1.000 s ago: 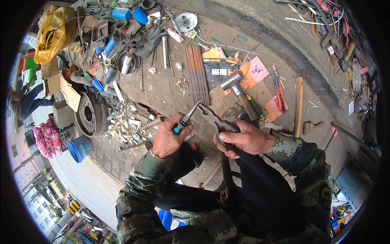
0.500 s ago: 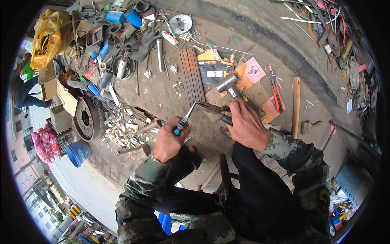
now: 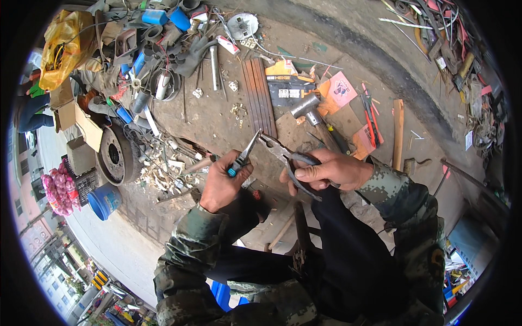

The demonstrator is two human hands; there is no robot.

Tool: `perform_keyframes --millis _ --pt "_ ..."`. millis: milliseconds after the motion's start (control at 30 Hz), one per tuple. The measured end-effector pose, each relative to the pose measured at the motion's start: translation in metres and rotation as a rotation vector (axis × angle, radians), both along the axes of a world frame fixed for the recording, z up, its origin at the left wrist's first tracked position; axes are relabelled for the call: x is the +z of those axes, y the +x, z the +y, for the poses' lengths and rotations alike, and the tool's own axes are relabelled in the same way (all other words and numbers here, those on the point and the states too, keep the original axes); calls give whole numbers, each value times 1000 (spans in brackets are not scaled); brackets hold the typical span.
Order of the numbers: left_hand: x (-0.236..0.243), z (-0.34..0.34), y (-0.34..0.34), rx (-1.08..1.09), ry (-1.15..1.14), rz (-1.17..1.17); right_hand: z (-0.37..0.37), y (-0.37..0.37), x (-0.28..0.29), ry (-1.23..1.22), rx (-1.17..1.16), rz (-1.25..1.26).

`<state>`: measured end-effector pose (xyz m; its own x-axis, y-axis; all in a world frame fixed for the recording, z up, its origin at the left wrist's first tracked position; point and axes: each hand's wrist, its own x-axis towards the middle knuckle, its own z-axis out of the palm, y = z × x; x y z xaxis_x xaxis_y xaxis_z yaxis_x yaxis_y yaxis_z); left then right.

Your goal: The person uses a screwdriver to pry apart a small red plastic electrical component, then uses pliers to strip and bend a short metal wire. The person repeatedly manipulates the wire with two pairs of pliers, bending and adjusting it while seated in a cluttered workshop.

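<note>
My left hand (image 3: pixel 222 183) is closed round a slim pointed metal tool (image 3: pixel 249 149) with a teal part at its lower end; its exact kind is unclear. The point tilts up and to the right. My right hand (image 3: pixel 331 171) grips a pair of pliers (image 3: pixel 280 154) with dark handles, which stand apart. The pliers' jaws are at the tip of the pointed tool; whether they bite on it I cannot tell. Beyond my right hand lies a hammer (image 3: pixel 307 109) with a metal head and a black and yellow handle. Several brown metal bars (image 3: pixel 259 98) lie side by side ahead.
Red-handled tools (image 3: pixel 371 120), a wooden strip (image 3: pixel 398 133) and a brush (image 3: pixel 413 167) lie to the right. Printed packaging (image 3: pixel 291 89) is beyond the hammer. At left are a wheel rim (image 3: pixel 113 155), a blue bucket (image 3: pixel 104 201) and piled scrap. A person's legs (image 3: pixel 35 113) show far left.
My right hand has turned and moved slightly down, so the pliers' handles now show spread apart. More of the hammer's handle has come into sight. My left hand has barely shifted.
</note>
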<state>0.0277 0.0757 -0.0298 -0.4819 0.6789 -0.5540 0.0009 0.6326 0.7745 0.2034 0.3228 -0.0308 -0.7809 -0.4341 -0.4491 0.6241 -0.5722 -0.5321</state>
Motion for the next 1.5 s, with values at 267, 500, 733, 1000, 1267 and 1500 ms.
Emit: perform_keyframes --millis 267,500,733,1000,1267,1500 --pt "-3 -2 -2 -72 66 50 3 0 2 -145 3 -6" --pt "2 2 0 -67 76 32 6 0 0 -215 22 -1" --pt "4 3 0 -60 82 19 4 1 0 -240 16 -32" --pt "3 1 -1 -59 96 21 0 2 -8 -269 3 7" --pt "6 3 2 -87 73 105 -12 11 -1 -407 -78 -114" --pt "-4 0 10 -83 18 127 -10 18 -7 1474 -48 541"
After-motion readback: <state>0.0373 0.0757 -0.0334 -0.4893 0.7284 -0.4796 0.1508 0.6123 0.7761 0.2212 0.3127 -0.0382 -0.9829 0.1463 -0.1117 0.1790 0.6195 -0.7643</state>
